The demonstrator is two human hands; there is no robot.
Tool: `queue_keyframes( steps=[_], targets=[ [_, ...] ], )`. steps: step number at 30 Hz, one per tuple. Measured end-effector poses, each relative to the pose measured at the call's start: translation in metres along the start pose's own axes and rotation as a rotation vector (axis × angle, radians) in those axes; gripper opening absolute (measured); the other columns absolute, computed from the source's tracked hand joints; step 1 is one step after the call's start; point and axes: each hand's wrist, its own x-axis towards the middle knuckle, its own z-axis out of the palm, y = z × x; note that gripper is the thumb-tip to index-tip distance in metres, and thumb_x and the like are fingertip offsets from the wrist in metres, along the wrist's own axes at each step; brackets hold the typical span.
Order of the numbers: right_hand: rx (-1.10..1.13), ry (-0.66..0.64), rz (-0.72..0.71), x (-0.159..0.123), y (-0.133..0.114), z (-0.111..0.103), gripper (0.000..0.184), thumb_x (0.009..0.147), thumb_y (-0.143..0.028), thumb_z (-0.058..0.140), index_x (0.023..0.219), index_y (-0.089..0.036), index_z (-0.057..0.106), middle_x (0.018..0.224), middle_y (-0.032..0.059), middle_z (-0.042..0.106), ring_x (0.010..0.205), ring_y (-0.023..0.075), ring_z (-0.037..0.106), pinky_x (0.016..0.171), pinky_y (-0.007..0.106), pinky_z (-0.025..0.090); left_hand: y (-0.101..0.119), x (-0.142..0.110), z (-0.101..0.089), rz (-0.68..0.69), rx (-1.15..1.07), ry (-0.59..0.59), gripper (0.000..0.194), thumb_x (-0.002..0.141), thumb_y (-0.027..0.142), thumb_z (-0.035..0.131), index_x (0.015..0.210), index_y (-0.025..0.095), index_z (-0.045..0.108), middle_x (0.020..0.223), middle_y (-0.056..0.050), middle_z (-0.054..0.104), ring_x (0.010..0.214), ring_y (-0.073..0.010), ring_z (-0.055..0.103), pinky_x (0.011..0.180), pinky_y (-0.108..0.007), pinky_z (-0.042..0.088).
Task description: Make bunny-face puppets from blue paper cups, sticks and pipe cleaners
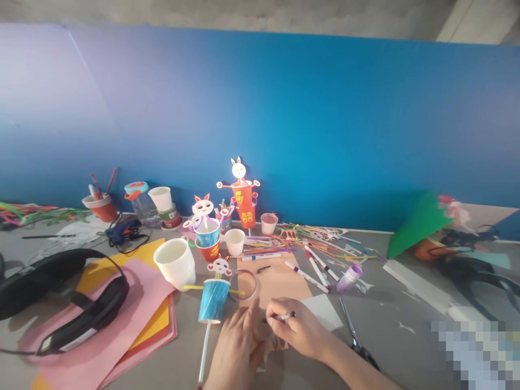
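Observation:
My right hand (294,327) is closed around a dark-tipped marker pen (289,316), its point toward the paper between my hands. My left hand (235,346) lies beside it with fingers stretched out, resting on the paper. Partly hidden under both hands is a small tan paper piece with dark oval marks (278,342). Beneath lies a larger tan paper sheet (272,281), with a white sheet (323,311) to the right. Just left of my hands, a blue paper cup puppet (214,300) with a bunny face leans on a white straw (205,352).
Scissors (353,333) lie right of my right arm. Several markers (317,265) and a purple glue stick (349,278) are beyond. Red cup puppet (244,203), white cup (175,264) and tape ring (244,285) stand or lie ahead. Headphones (109,303) rest on coloured paper (140,298) leftward.

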Motion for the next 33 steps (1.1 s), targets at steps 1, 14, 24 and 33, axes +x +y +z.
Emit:
queue_keyframes(
  steps=[1, 14, 24, 33],
  targets=[
    [-0.035, -0.002, -0.012, 0.001, -0.001, -0.001, 0.015, 0.087, -0.016, 0.049, 0.075, -0.023, 0.048, 0.067, -0.0047, 0.053, 0.064, 0.0131, 0.052, 0.06, 0.02, 0.034, 0.0, 0.0, 0.0, 0.003, 0.007, -0.004, 0.09, 0.077, 0.004, 0.058, 0.155, 0.024, 0.017, 0.12, -0.012, 0.068, 0.103, -0.0288, 0.067, 0.084, -0.042, 0.056],
    [-0.123, -0.094, 0.072, 0.031, -0.017, -0.001, 0.019, 0.073, -0.014, 0.053, 0.063, -0.022, 0.039, 0.054, -0.0055, 0.041, 0.055, 0.0132, 0.043, 0.055, 0.025, 0.022, -0.002, -0.001, 0.005, 0.026, 0.086, 0.027, 0.066, 0.083, 0.016, 0.063, 0.143, 0.018, 0.035, 0.111, -0.014, 0.069, 0.093, -0.0297, 0.068, 0.076, -0.042, 0.057],
    [0.107, -0.027, 0.166, 0.02, 0.0, 0.003, 0.018, 0.088, -0.017, 0.04, 0.071, -0.023, 0.042, 0.057, -0.0067, 0.05, 0.057, 0.0113, 0.054, 0.056, 0.018, 0.036, 0.001, 0.001, 0.001, -0.027, -0.026, -0.029, 0.079, 0.078, 0.006, 0.059, 0.15, 0.021, 0.029, 0.12, -0.013, 0.067, 0.104, -0.0309, 0.065, 0.085, -0.045, 0.056],
    [0.254, 0.241, 0.233, -0.003, 0.013, -0.007, 0.022, 0.097, -0.033, 0.042, 0.081, -0.023, 0.054, 0.064, -0.0029, 0.064, 0.056, 0.0137, 0.062, 0.055, 0.02, 0.047, -0.003, -0.002, 0.003, -0.015, -0.019, 0.006, 0.08, 0.079, 0.008, 0.061, 0.15, 0.021, 0.028, 0.118, -0.014, 0.067, 0.104, -0.0305, 0.066, 0.086, -0.045, 0.056]
  ],
)
